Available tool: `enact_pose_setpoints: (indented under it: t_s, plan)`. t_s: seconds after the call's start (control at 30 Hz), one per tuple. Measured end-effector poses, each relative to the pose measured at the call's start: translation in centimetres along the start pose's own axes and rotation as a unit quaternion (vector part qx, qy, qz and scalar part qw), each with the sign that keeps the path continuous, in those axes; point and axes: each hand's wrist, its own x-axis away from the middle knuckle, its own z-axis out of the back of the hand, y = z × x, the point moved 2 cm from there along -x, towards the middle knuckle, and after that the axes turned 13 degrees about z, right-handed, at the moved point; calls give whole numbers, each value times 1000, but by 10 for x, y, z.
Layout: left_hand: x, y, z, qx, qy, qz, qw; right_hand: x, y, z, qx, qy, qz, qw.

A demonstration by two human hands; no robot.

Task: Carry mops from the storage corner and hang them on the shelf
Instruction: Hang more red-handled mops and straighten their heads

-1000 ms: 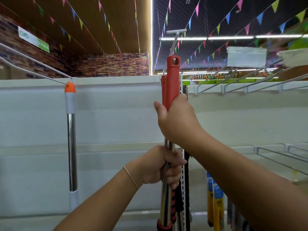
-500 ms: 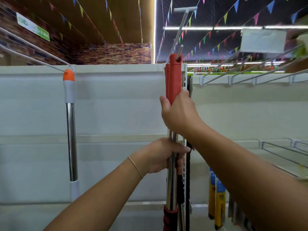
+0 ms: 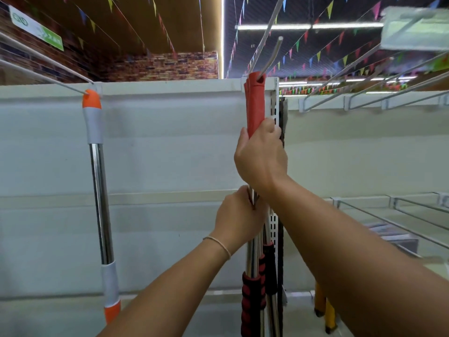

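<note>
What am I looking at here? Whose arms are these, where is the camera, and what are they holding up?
There is no machine: these are a person's two bare arms, filmed by a wide-angle camera worn on the head, looking forward at a shop shelf wall. The right hand grips the red handles of a bundle of mops, its fingers curled round them. The left hand grips the shiny metal poles lower down. The hole at the top of the handle sits on a metal hook rod sticking out from the shelf. To the left, another mop with an orange cap hangs on its own rod.
</note>
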Motion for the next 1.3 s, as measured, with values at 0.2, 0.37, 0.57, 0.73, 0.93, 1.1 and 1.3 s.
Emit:
enact_pose_setpoints:
  t_s: [0.2,0.37,0.57,0.73,0.93,1.1,1.3]
  plan:
    - [-4,-12,-9,24,2,4,1000,5,6,-10,15,20,18,1000]
    - [0,-31,-26,78,-20,36,996,14,11,-18,21,21,25,999]
    - [5,-47,-43,128,-34,62,989,26,19,-26,33,7,20,999]
    - [17,-64,-56,146,-46,67,986,32,24,-28,46,5,15,999]
    - [28,-77,-66,165,-54,68,982,49,30,-36,50,13,21,998]
    - [38,-87,-73,178,-56,92,978,82,37,-50,40,39,30,998]
    - [86,-139,-108,210,-87,159,961,128,51,-63,50,37,40,997]
